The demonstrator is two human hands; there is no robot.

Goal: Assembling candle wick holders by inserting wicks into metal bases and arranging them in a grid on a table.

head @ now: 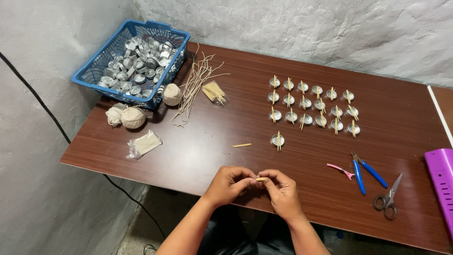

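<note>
My left hand (230, 183) and my right hand (281, 190) meet at the near edge of the brown table (203, 146). Together their fingertips pinch a small pale wooden stick (261, 179); any wick on it is too small to see. Further out stand several small metal cups (311, 107) in rows, each with a stick laid across it. One more such cup (277, 140) stands alone, closer to me. A loose stick (241, 145) lies on the table ahead of my left hand.
A blue basket (94, 75) of empty metal cups sits at the far left corner. Beside it are string balls (133, 117), cut wick lengths (193, 87), a stick bundle (214, 91) and a small plastic bag (144, 144). Blue-handled pliers (363, 171), a pink clip (342, 171), scissors (388, 198) and a purple object (441, 182) lie right.
</note>
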